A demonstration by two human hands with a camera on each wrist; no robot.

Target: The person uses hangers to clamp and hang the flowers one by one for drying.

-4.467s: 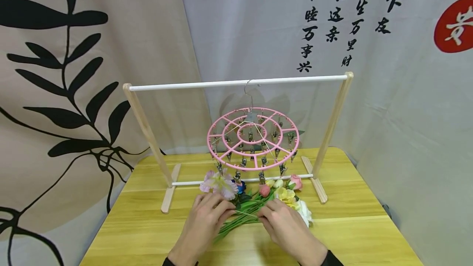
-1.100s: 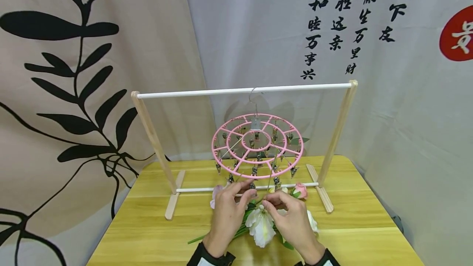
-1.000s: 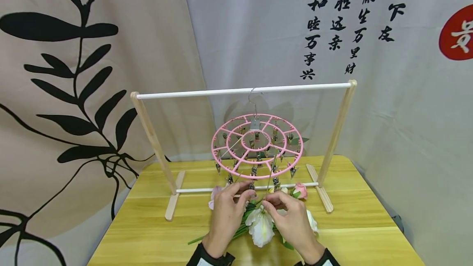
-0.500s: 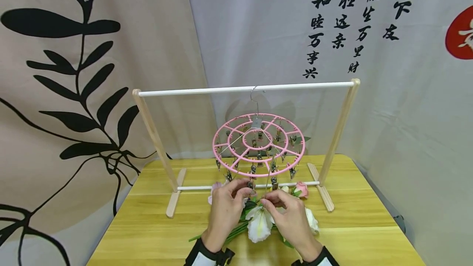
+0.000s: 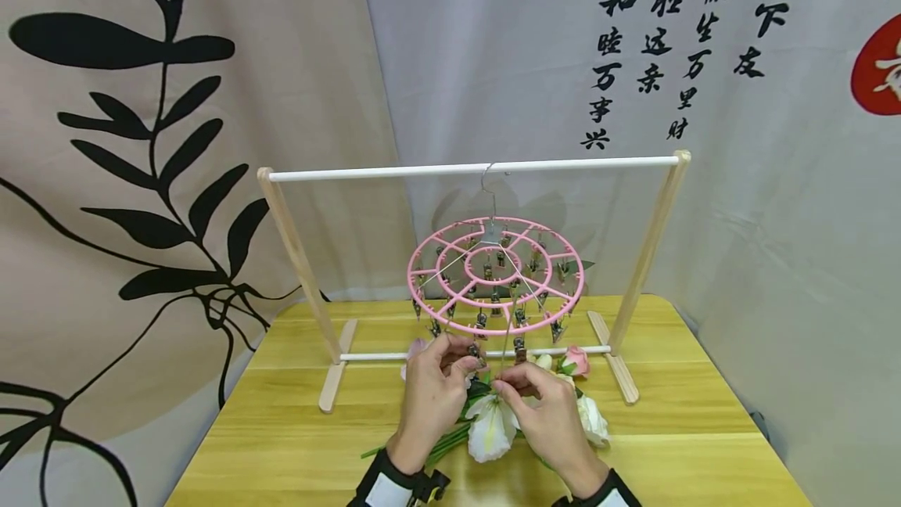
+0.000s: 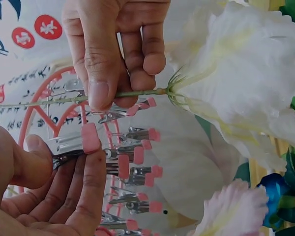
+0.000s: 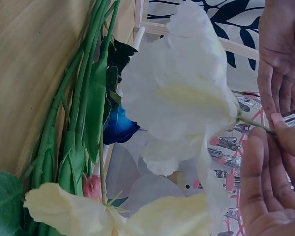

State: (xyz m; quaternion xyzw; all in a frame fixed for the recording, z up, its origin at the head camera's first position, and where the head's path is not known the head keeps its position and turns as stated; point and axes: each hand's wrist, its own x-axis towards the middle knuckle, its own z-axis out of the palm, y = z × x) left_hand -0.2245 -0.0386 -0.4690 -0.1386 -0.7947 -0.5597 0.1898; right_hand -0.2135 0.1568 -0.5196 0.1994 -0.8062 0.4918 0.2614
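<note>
In the head view my left hand (image 5: 431, 393) is up at the front edge of a pink round clip hanger (image 5: 581, 280). Its thumb and fingers pinch a metal clip with pink tips (image 6: 71, 142), seen close in the left wrist view. To its right, my right hand (image 5: 549, 417) pinches the thin stem (image 6: 64, 100) of a white flower (image 5: 490, 433). That flower hangs bloom down, its stem pointing up in front of the hanger. Stem and clip are close together; in the left wrist view they look apart. Whether the clip's mouth is parted I cannot tell.
A wooden rack with a white top rod (image 5: 394, 173) carries the hanger, which has several other clips. Below lies a bunch of artificial flowers: green stems (image 5: 450, 442), a pink rose (image 5: 576, 361), a white bloom (image 5: 593, 419) and a blue one (image 7: 119, 127). Behind hangs a printed cloth (image 5: 450, 61).
Earlier both hands were low over the bunch's stems. Now the right holds up the white flower upside down and the left pinches a clip. During the last second the hands have barely moved.
</note>
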